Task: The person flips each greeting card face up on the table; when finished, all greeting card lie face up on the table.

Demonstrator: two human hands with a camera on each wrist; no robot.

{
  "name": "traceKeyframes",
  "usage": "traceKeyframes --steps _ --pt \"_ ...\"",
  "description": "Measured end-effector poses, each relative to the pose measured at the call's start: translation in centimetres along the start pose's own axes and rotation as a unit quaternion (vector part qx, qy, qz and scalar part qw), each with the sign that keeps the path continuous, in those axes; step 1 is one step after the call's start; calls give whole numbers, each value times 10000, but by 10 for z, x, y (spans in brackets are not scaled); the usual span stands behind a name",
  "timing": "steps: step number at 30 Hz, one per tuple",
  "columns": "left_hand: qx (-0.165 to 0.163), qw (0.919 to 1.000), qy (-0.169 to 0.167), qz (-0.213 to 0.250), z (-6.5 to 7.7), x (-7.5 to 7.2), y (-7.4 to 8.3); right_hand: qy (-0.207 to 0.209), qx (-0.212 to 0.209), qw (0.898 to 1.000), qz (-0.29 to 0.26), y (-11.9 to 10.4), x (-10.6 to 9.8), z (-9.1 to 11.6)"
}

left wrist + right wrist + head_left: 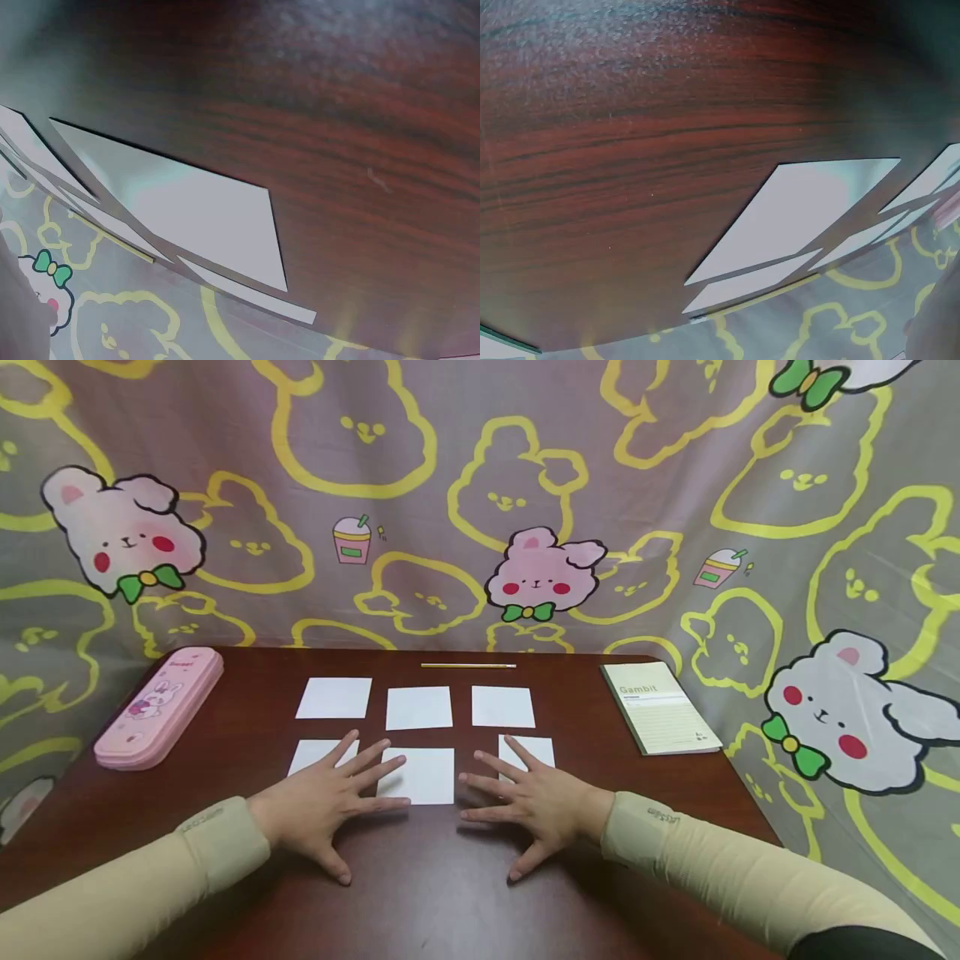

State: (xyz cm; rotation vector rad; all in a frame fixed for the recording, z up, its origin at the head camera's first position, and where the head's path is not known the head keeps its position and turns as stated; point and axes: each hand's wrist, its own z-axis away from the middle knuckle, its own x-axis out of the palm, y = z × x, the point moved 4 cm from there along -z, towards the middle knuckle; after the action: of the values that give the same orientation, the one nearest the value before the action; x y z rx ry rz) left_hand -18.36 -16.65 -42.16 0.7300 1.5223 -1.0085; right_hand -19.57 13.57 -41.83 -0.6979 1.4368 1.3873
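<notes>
Several blank white squares of paper are laid out on the dark wooden table (420, 902) in two rows. My left hand (326, 802) is held palm down with its fingers spread and holds nothing; it overlaps the front left square (306, 753), and its fingertips overlap the front middle square (423, 777). Mirroring it, my right hand (547, 806) has spread fingers, one of them across the front right square (538, 748). Behind lie the back left (334, 698), back middle (419, 707) and back right (502, 707) squares. White squares (202, 202) also show in the left wrist view.
A pencil (465, 666) lies along the table's far edge. At the left is a pink pencil case (161, 710) with a rabbit picture. A notebook (663, 710) lies at the right. A curtain (420, 535) with rabbit prints hangs round the back and sides.
</notes>
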Motion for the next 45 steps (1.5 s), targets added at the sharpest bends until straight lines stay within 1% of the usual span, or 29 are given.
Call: traceKeyframes --steps 3,6,9,12,15,17,20,22,24,26,27,28,30,31,34,35,37,41,42,45 --pt "13 10000 59 11 0 0 0 39 36 10000 -83 1 0 0" --pt "-27 9999 90 90 -1 0 -3 -1 196 9993 -314 6 0 -1" --pt "-105 9998 100 122 -2 -1 -9 -26 512 9967 -634 18 -1 -3" --pt "-222 9997 88 106 -7 -5 -20 20 929 9918 -877 38 -3 -5" --pt "-376 9992 118 85 -16 -15 -33 141 1378 9830 -1203 60 -4 -4" --pt "-516 9986 128 40 -26 -22 -43 192 1691 9749 -1434 74 -5 -1" --pt "-762 9969 159 53 -44 -33 -56 264 2170 9580 -1858 94 -4 5" --pt "-953 9952 133 165 -57 -39 -65 401 2489 9431 -2169 106 -4 9" --pt "-1107 9933 93 317 -70 -44 -73 593 2804 9243 -2521 117 -5 13" --pt "-1278 9908 2 449 -82 -47 -80 762 3114 9029 -2864 127 -3 16" --pt "-1338 9898 -22 490 -89 -48 -83 849 3273 8907 -3038 131 -3 17" --pt "-1387 9888 -30 554 -95 -49 -86 915 3447 8763 -3239 136 -2 18" --pt "-1510 9858 -54 727 -107 -49 -91 1047 3814 8445 -3610 145 1 20" --pt "-1565 9842 -66 830 -113 -48 -94 1130 3982 8263 -3819 149 3 21" --pt "-1698 9773 -126 1263 -133 -43 -99 1444 4441 7658 -4421 160 11 25" --pt "-1761 9740 -191 1412 -139 -40 -99 1515 4568 7472 -4583 163 15 27" --pt "-1863 9672 -295 1702 -152 -33 -99 1609 4796 7067 -4946 167 24 30" --pt "-2038 9527 -460 2205 -176 -19 -95 1585 5181 6334 -5526 169 42 35" --pt "-2046 9505 -472 2292 -182 -15 -94 1577 5241 6171 -5653 169 47 36" --pt "-2077 9461 -615 2409 -199 -5 -88 1481 5342 5842 -5928 169 61 37"
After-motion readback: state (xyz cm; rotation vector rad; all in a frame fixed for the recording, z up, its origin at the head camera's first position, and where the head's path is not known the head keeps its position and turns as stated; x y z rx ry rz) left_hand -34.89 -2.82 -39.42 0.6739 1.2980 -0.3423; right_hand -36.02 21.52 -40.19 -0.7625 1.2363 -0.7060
